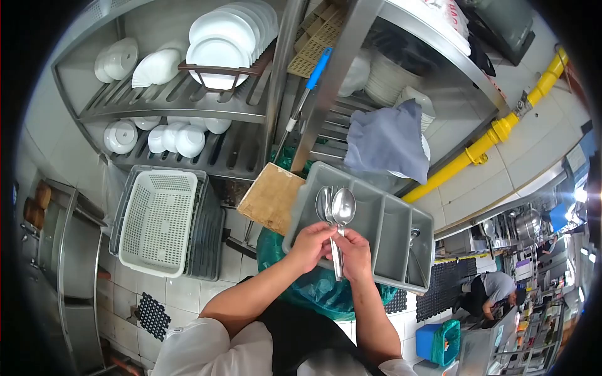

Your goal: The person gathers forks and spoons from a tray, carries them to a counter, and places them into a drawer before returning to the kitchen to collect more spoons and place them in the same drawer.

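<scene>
Both hands meet over the left part of a grey cutlery tray (395, 210) divided into compartments. Between them is a small bunch of metal spoons (343, 205), bowls pointing away from me and handles down towards my body. My left hand (310, 247) pinches the bunch from the left at the necks. From the right, the fingers of my right hand (354, 252) close around the handles. Another utensil, partly hidden, shows between the two spoon bowls. In the tray's right-hand compartment lies a long-handled metal utensil (414, 235).
A wooden board (271, 198) stands left of the tray, with a green bag (301, 297) beneath. White plates (219, 56) and bowls (188, 140) fill the left racks. A white basket (158, 219) sits at left. A grey cloth (385, 139) drapes over stacked dishes. A person (495, 291) bends at far right.
</scene>
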Tool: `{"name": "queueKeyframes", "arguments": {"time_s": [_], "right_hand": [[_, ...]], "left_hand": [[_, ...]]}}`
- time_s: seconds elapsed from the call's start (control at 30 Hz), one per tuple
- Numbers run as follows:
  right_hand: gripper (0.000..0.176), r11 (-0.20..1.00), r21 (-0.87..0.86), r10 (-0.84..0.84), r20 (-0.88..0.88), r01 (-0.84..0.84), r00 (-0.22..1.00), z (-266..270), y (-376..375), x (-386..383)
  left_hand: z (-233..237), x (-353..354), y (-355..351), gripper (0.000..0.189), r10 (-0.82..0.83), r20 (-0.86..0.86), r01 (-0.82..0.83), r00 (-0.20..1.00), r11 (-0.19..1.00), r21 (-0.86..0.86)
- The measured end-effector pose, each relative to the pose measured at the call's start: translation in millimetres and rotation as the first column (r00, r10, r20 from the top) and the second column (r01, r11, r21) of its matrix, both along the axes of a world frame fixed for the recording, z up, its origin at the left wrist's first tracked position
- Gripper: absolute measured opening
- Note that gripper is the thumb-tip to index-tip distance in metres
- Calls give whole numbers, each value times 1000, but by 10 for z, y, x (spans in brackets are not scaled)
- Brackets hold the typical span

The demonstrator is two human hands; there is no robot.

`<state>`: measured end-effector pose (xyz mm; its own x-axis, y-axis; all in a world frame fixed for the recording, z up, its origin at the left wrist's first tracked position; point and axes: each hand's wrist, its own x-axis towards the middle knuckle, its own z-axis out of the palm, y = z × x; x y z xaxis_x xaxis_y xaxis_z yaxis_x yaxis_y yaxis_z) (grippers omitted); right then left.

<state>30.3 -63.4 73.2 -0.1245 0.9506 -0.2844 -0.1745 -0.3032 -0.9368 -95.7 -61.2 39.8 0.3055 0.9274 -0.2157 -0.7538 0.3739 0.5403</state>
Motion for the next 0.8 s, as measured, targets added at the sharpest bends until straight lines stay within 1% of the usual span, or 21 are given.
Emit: {"name": "queueKeyframes", "arguments": {"time_s": [0.03, 0.1, 0.17, 0.23, 0.27, 0.33, 0.4, 0.43, 0.47, 0.53, 0.57, 0.63, 0.67, 0.73, 0.77, 0.8], "right_hand": [[13, 1000, 0, -4, -4, 4, 1000, -50, 1, 26], [11, 997, 64, -40, -63, 44, 997, -136, 15, 68], [11, 998, 60, -25, -62, 29, 998, -191, 28, 88], [8, 991, 96, -78, -150, 93, 986, -250, 48, 71], [8, 991, 97, -72, -155, 87, 985, -272, 58, 70], [12, 981, 179, -51, -116, 71, 992, -317, 58, 66], [12, 977, 196, -64, -114, 85, 991, -351, 64, 34], [11, 971, 215, -84, -108, 106, 991, -361, 68, 15], [11, 970, 218, -82, -111, 105, 990, -372, 65, 0], [11, 962, 214, -163, -45, 169, 986, -376, 62, -27], [11, 960, 220, -166, -47, 172, 985, -369, 66, -38], [11, 960, 169, -210, -99, 224, 973, -353, 60, -47], [11, 958, 173, -213, -99, 227, 972, -357, 59, -41], [11, 967, 206, -130, -94, 147, 987, -357, 59, -35], [11, 967, 209, -132, -92, 149, 987, -346, 55, -40], [11, 970, 221, -97, -43, 105, 994, -333, 45, -51]], "left_hand": [[-21, 29, 23, 10, 6, 34, -6, 999, 1000, -7], [-68, 68, 60, 9, 13, 36, -13, 999, 1000, -10], [-105, 68, 69, 9, 48, -1, -48, 999, 999, -17], [-96, 57, 72, 8, 58, -16, -58, 998, 998, 3], [-57, 63, 63, 8, 85, -33, -85, 996, 996, -14], [-48, 74, 53, 8, 118, -52, -120, 992, 992, -35], [-99, 83, 58, 8, 135, -37, -134, 990, 991, 32], [-100, 90, 57, 8, 138, -40, -136, 990, 990, 35], [-98, 102, 58, 8, 160, -30, -159, 987, 987, 36], [-95, 102, 65, 8, 179, -21, -178, 984, 983, 46], [-97, 100, 64, 8, 178, -16, -177, 984, 984, 25], [-92, 102, 59, 8, 171, -10, -171, 985, 985, 7], [-83, 103, 55, 7, 184, -2, -184, 983, 983, -1], [-74, 109, 54, 7, 196, 10, -196, 981, 981, -6], [-74, 114, 56, 6, 215, -1, -215, 977, 976, -15], [-74, 120, 60, 6, 233, -12, -234, 972, 972, -23]]}}
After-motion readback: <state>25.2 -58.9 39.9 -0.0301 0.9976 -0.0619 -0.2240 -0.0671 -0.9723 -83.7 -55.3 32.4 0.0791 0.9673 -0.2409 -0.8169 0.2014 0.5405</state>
